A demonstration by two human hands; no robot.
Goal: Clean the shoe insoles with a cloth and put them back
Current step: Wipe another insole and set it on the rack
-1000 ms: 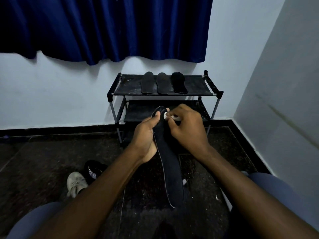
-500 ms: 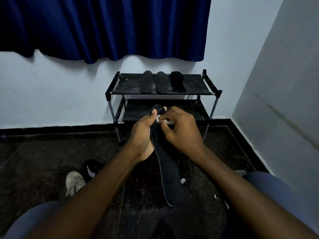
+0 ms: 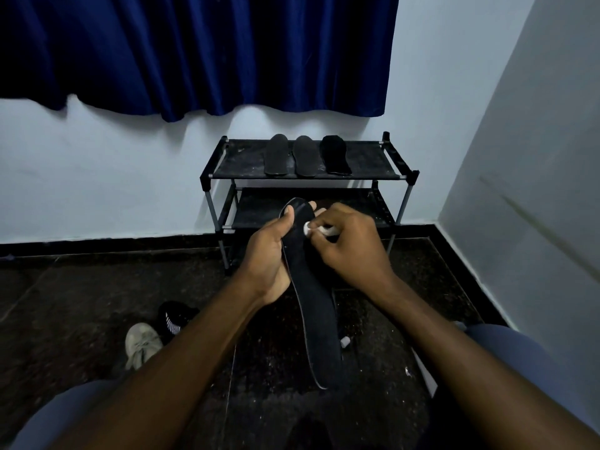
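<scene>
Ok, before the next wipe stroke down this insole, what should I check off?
1. Insole held firmly: ok. The left hand grips the black insole near its upper end.
2. Cloth in hand: ok. The right hand pinches the white cloth against that upper end.
3. Lower stretch of the insole uncovered: ok. No fingers lie on it.
4. Lower tip supported: cannot tell. What it rests on is too dark to see.
5. Room on the rack: ok. Three insoles lie mid-shelf, with bare shelf on either side.
6. Surface clean: cannot tell. The light is too dim.
</scene>
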